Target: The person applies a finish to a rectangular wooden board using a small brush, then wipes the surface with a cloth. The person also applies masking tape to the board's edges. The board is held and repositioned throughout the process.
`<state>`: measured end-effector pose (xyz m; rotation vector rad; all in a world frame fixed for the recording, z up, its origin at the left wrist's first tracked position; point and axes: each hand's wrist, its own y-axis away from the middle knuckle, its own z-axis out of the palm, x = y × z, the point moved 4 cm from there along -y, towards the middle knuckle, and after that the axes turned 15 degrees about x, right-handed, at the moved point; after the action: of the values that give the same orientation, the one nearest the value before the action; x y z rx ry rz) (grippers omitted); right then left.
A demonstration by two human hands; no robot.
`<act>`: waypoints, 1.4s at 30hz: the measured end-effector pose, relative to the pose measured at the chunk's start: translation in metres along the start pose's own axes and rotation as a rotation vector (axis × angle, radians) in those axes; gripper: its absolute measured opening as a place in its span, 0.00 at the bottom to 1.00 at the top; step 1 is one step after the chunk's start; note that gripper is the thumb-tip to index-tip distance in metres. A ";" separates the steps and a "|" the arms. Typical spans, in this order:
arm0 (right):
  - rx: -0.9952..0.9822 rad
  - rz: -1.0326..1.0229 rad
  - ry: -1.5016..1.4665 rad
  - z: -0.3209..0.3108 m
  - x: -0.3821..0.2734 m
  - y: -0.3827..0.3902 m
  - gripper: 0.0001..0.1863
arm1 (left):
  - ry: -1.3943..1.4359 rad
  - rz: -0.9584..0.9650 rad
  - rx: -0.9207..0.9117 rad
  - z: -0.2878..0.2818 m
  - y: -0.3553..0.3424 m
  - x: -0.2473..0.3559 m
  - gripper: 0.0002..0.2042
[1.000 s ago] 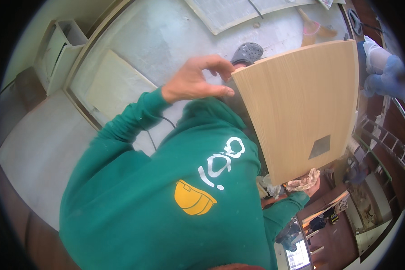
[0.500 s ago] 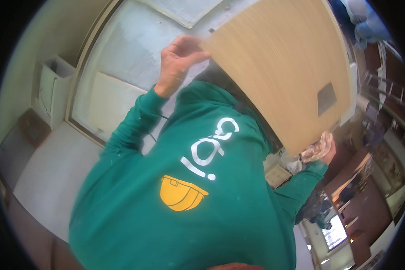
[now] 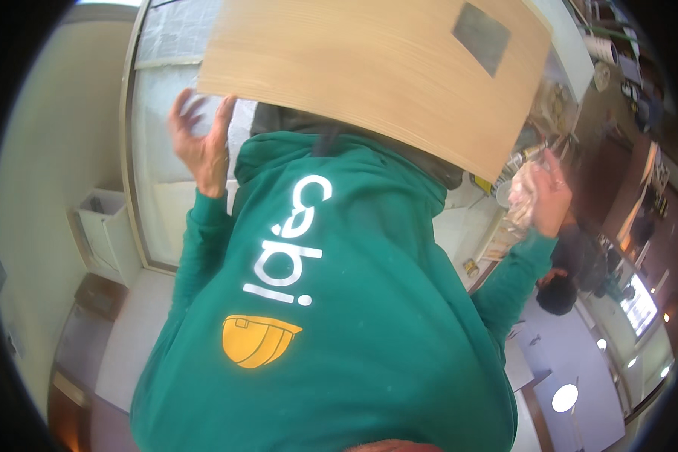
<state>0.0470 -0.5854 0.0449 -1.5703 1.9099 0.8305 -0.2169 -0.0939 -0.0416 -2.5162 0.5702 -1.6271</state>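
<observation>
A broad light-wood panel lies across the upper middle, close in front of my body. Near its right end is a dark grey four-sided patch; I cannot tell whether it is a cut-out or something lying on it. My left hand is at the panel's near left corner, fingers spread, thumb-side fingertip at or just touching the edge. Beyond the panel's right end, my right hand is closed on a crumpled pale cloth, slightly apart from the panel's corner.
A white box-like bin stands by the wall on the left. Below the panel's right corner is a light shelf with small containers. Another person is farther off at the right, near a pale table.
The panel has turned, its patch now farther up and left in view. My left hand has moved left and its fingers have spread. The right hand still has the cloth.
</observation>
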 end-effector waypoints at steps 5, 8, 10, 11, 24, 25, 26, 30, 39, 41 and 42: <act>-0.067 -0.318 0.489 0.026 -0.006 0.114 0.42 | -0.221 0.789 -0.258 0.005 0.009 0.051 0.23; -0.104 -0.275 0.528 0.043 0.025 0.135 0.46 | -0.344 0.920 -0.496 0.016 0.025 0.064 0.26; -0.089 -0.268 0.479 0.053 0.038 0.142 0.47 | -0.370 0.902 -0.688 0.025 0.034 0.073 0.32; -0.041 -0.283 0.467 0.057 0.039 0.147 0.46 | -0.404 0.949 -0.795 0.032 0.038 0.074 0.38; -0.088 -0.534 0.532 0.062 0.040 0.161 0.41 | -0.132 1.339 -1.211 0.093 0.070 0.106 0.32; -0.080 -0.524 0.557 0.057 0.043 0.162 0.41 | -0.144 1.362 -1.214 0.092 0.066 0.104 0.33; -0.075 -0.515 0.577 0.054 0.047 0.163 0.41 | -0.166 1.379 -1.213 0.089 0.060 0.100 0.33; -0.023 -0.437 0.466 0.042 0.059 0.162 0.38 | -0.256 1.405 -1.205 0.078 0.038 0.090 0.33; 0.145 -0.205 0.207 0.011 0.068 0.141 0.20 | -0.268 1.401 -1.188 0.062 0.021 0.086 0.32; 0.202 -0.104 0.130 0.003 0.076 0.131 0.18 | -0.211 1.332 -1.201 0.054 0.018 0.091 0.27; 0.260 -0.065 0.085 -0.002 0.081 0.127 0.17 | -0.173 1.303 -1.197 0.053 0.013 0.092 0.25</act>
<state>-0.0925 -0.6230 0.0034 -1.5187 1.9269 0.4727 -0.1393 -0.1454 0.0110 -1.5866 2.8635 -0.4985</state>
